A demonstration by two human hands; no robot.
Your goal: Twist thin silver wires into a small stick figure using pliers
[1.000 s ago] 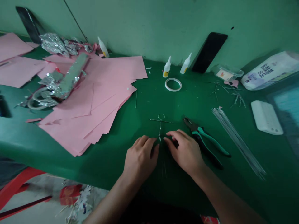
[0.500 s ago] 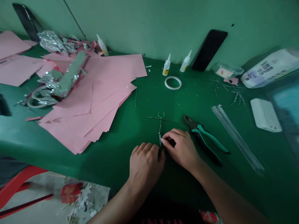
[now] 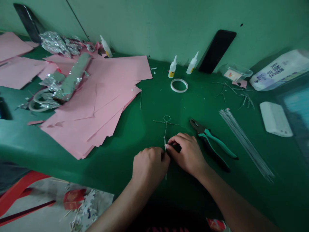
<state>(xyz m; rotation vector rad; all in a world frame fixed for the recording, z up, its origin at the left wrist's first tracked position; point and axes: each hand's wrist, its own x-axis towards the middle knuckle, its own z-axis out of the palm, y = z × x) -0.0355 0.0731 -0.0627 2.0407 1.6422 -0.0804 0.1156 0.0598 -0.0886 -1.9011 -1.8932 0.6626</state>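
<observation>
A thin wire figure (image 3: 165, 129) lies on the green table, with a round loop at its top, two twisted side arms and a twisted stem. Its straight lower strands run down between my hands, and their ends show below. My left hand (image 3: 151, 166) is closed around the lower strands, thumb and fingers together. Just above it, my right hand (image 3: 184, 151) pinches the strands below the twisted stem. Pliers (image 3: 210, 141) with green and black handles lie to the right of my right hand.
Pink paper sheets (image 3: 106, 96) spread over the left side. A tape roll (image 3: 179, 85) and glue bottles (image 3: 172, 67) are near the wall. A bundle of straight wires (image 3: 246, 145), a white box-shaped device (image 3: 275, 119) and twisted wire pieces (image 3: 224, 88) lie right. A dark phone (image 3: 217, 51) leans on the wall.
My left hand has shifted slightly left, and the lower wire ends now show beneath it. My right hand stays nearly in place at the strands.
</observation>
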